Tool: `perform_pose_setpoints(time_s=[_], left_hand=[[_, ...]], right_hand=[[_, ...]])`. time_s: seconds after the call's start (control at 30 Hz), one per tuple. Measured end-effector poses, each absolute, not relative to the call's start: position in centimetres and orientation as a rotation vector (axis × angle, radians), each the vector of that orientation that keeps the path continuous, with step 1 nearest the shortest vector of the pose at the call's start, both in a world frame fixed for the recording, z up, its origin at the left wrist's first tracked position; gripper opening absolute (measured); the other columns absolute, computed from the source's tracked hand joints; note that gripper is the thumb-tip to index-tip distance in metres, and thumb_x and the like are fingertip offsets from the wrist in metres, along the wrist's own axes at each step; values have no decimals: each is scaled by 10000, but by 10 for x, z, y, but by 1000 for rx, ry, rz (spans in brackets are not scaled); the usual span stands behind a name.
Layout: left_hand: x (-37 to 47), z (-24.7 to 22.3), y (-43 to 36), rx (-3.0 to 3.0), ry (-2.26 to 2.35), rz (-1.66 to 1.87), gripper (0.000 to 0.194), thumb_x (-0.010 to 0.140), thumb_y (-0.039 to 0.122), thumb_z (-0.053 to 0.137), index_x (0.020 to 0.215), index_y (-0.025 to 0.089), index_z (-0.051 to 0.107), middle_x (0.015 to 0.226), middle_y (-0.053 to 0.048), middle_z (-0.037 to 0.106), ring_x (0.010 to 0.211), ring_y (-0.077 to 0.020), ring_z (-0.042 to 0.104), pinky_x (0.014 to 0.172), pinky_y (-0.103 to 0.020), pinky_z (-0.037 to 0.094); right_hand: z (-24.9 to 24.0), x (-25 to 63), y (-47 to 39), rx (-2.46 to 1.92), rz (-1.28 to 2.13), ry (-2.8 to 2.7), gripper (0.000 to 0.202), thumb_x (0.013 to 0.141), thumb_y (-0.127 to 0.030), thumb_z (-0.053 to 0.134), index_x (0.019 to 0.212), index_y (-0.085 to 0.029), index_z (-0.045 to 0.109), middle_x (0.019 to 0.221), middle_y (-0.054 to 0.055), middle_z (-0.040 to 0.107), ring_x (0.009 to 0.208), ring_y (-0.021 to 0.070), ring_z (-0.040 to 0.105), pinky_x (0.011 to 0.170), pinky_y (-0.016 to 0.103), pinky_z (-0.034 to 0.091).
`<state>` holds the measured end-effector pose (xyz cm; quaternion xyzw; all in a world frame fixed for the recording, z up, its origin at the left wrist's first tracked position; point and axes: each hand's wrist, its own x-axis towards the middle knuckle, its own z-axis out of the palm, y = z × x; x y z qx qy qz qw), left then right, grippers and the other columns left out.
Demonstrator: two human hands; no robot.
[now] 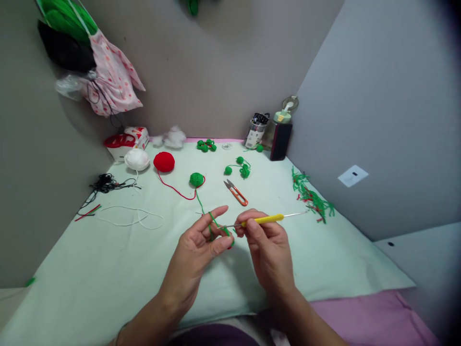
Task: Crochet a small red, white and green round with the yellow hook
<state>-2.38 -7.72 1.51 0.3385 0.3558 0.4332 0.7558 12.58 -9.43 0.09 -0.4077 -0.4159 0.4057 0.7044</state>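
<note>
Between the thumb and fingers of my left hand (196, 250) is pinched a small green crochet piece (227, 235), with a bit of red at its lower edge. Green yarn (200, 201) loops over my raised left index finger and runs back to a green yarn ball (196, 179). My right hand (268, 245) grips a crochet hook (264, 220) by its yellow handle. The hook's thin metal tip reaches left to the green piece and touches its yarn. A second metal end sticks out to the right. Fingers partly hide the piece.
Orange thread snips (237, 194) lie beyond my hands. Red yarn (164, 162) and white yarn (137, 159) balls sit back left, black cord (106, 183) nearby. Small green crocheted pieces (206, 145) rest at the back. Yarn scraps (313, 197) and a propped phone (281, 142) stand right.
</note>
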Motion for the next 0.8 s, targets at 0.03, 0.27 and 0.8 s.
perform_pose_setpoints(time_s=[0.03, 0.27, 0.8], left_hand=[[-24, 15, -77, 740, 768, 944, 591, 740, 281, 951, 1303, 262, 771, 877, -20, 753, 887, -187, 675, 913, -333, 494], [-23, 14, -76, 741, 773, 1046, 442, 801, 326, 908, 1218, 237, 791, 854, -16, 755, 791, -168, 705, 790, -303, 520], [-65, 34, 15, 619, 499, 1179, 298, 676, 316, 1007, 776, 212, 745, 898, 27, 790, 976, -181, 721, 1151, -472, 491]], right_hand=[[0, 125, -95, -904, 914, -917, 171, 912, -393, 784, 882, -231, 831, 857, 40, 727, 693, 148, 611, 659, 294, 556], [-3, 125, -95, -903, 903, -952, 140, 945, -369, 760, 914, -256, 838, 864, 26, 716, 719, 143, 621, 677, 284, 563], [1, 185, 5, -2025, 185, -2156, 345, 956, -352, 749, 1204, -133, 653, 1215, 216, 684, 1090, 348, 684, 816, 396, 537]])
